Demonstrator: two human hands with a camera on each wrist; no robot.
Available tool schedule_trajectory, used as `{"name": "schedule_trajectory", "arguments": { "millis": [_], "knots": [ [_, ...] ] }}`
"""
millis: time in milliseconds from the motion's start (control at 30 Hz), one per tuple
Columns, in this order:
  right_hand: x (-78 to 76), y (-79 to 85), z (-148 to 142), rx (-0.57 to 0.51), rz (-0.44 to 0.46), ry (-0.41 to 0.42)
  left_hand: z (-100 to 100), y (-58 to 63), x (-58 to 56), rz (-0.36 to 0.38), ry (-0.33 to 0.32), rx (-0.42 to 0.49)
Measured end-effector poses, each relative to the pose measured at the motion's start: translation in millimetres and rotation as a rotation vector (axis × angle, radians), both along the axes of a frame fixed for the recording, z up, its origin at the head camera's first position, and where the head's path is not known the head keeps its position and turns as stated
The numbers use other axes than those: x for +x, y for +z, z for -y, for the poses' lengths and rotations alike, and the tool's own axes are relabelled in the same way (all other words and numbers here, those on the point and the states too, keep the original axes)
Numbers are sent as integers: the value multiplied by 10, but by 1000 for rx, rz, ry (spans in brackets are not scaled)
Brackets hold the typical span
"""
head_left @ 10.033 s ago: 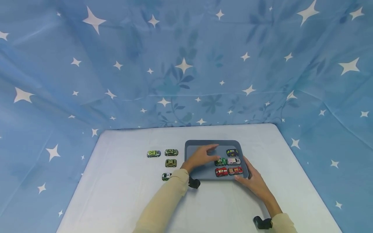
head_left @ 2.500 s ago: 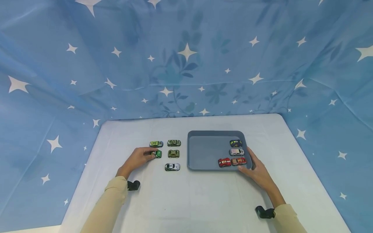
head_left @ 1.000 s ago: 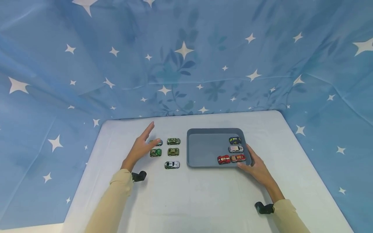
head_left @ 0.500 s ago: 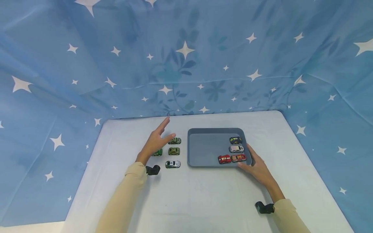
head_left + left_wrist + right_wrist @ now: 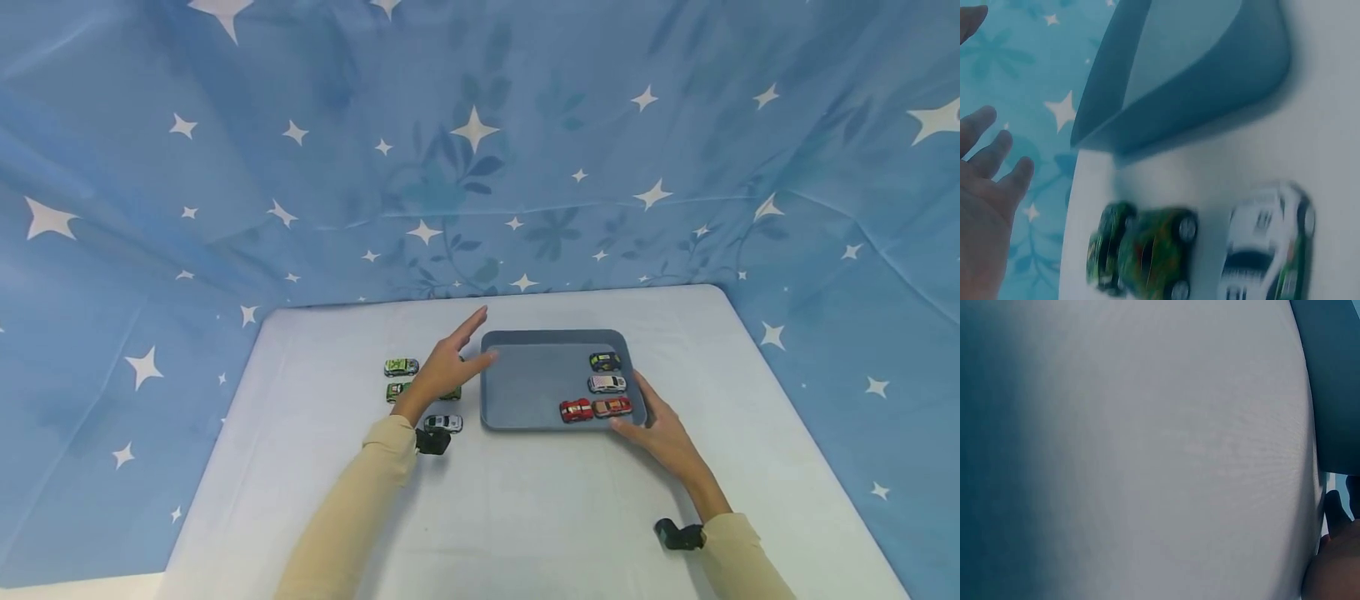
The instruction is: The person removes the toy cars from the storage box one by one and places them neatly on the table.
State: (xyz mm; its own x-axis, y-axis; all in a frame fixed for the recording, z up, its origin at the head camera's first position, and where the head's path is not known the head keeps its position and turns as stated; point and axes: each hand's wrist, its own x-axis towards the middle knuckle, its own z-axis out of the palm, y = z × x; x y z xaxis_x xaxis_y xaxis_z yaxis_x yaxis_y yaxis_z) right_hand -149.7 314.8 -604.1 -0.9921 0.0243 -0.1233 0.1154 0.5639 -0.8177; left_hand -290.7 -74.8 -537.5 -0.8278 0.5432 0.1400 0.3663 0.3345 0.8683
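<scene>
My left hand (image 5: 445, 369) reaches over the table, fingers spread and holding nothing, its thumb by the left rim of a grey-blue tray (image 5: 525, 375). At the tray's front right corner, my right hand (image 5: 663, 437) holds the side, thumb at the front rim and fingers along the right wall. Inside the tray stand toy cars: a dark blue one (image 5: 605, 361), a white-and-pink one (image 5: 607, 383), a red one (image 5: 576, 410) and an orange-red one (image 5: 612, 407). Under the left arm, camouflage (image 5: 1157, 253) and white (image 5: 1260, 244) toy cars show in the left wrist view.
Left of the tray, a yellow-green toy car (image 5: 401, 367) stands behind a green one (image 5: 397, 392). My left hand partly covers the neighbouring cars. A white cloth (image 5: 525, 500) covers the table, and a blue starry curtain (image 5: 337, 167) hangs behind and at both sides.
The green toy car, in the tray ten seconds ago, was held by my left hand at the left group and let go there. That hand has since swung right to the tray; my right hand stays.
</scene>
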Motion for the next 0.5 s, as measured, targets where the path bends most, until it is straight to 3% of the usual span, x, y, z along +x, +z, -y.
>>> {"name": "schedule_trajectory", "arguments": {
  "millis": [500],
  "knots": [
    [1, -18, -8, -15, -18, 4, -605, -87, 111, 44, -90, -8]
  ]
}}
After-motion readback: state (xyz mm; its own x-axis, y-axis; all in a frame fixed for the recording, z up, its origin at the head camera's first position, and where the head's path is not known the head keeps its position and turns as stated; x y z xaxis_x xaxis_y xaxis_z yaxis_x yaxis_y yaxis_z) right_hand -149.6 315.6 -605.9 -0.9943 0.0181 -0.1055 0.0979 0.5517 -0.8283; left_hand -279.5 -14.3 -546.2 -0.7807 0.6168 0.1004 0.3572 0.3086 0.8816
